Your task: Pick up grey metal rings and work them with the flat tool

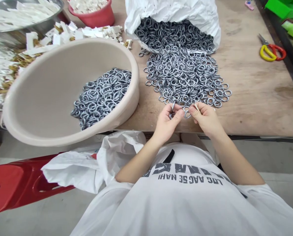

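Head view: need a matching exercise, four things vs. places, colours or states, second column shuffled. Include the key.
Column one
1. Beige basin
2. Scissors
3. Red stool
4. White sack on the tabletop

Column two
A. Lower than the tabletop, at the left of the view
B. Grey rings heaped toward one side inside, bare wall on the other
C. Open mouth toward the person, grey rings spilling out
D. One yellow handle, one red handle

Pairs: 1-B, 2-D, 3-A, 4-C
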Demonstrator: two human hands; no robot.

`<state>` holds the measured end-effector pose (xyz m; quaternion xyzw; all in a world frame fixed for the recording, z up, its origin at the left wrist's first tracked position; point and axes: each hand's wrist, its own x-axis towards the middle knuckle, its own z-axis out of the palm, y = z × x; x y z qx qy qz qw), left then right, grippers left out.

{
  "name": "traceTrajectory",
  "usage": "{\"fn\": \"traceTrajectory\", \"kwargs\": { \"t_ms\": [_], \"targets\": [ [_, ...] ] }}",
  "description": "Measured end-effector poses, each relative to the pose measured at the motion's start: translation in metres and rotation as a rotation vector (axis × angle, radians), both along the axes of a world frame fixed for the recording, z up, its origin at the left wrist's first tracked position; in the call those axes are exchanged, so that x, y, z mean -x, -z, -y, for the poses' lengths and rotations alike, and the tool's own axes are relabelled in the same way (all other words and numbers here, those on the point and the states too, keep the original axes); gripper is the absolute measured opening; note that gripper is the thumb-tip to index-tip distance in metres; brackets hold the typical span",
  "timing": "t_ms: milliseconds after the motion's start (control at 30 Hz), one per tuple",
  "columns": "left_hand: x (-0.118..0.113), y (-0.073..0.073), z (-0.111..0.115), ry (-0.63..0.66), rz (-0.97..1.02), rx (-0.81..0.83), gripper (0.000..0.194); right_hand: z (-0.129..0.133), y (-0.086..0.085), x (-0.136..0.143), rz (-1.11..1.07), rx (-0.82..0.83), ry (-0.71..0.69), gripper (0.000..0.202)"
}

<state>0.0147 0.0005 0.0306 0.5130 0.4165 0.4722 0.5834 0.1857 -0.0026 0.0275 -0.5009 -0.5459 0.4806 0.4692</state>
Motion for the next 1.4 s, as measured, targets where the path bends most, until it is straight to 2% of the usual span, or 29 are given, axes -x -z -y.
{"fn": "traceTrajectory", "kwargs": {
  "t_ms": [67,133,267,333,433,567,733,867,1000,1100,1167,1400],
  "targets": [
    [-0.005,0.002,0.004,0.021,-0.132,-0.118,0.032,0.008,-0.004,0.008,-0.140,0.029,0.036,0.037],
    [-0.008,0.004,0.006,0.024,-0.172,-0.149,0.037,0.014,-0.006,0.015,-0.201,0.024,0.075,0.037],
    [-0.010,0.010,0.007,0.026,0.020,-0.009,0.042,0.017,-0.002,0.022,-0.249,-0.002,0.096,0.033],
    [-0.011,0.011,0.006,0.067,0.119,0.074,0.044,0.015,0.003,0.024,-0.285,-0.029,0.096,0.032],
    [-0.011,0.009,0.007,0.172,0.155,0.188,0.049,0.012,0.009,0.024,-0.294,-0.083,0.096,0.030],
    [-0.012,0.003,0.009,0.251,0.260,0.330,0.051,0.012,0.013,0.020,-0.189,-0.145,0.090,0.027],
    [-0.015,0.000,0.012,0.159,0.295,0.308,0.044,0.015,0.010,0.016,-0.123,-0.210,0.047,0.027],
    [-0.018,-0.001,0.014,0.106,0.331,0.313,0.040,0.017,0.005,0.015,0.010,-0.253,0.093,0.028],
    [-0.019,-0.005,0.013,0.044,0.362,0.276,0.041,0.022,0.000,0.009,0.275,-0.408,0.162,0.032],
    [-0.019,-0.007,0.012,0.008,0.371,0.283,0.043,0.028,-0.002,0.006,0.533,-0.528,0.123,0.037],
    [-0.020,-0.007,0.013,0.000,0.375,0.303,0.043,0.031,-0.003,0.006,0.624,-0.564,0.098,0.039],
    [-0.020,-0.011,0.016,0.039,0.404,0.369,0.044,0.030,-0.004,0.006,0.686,-0.576,0.080,0.039]
  ]
}}
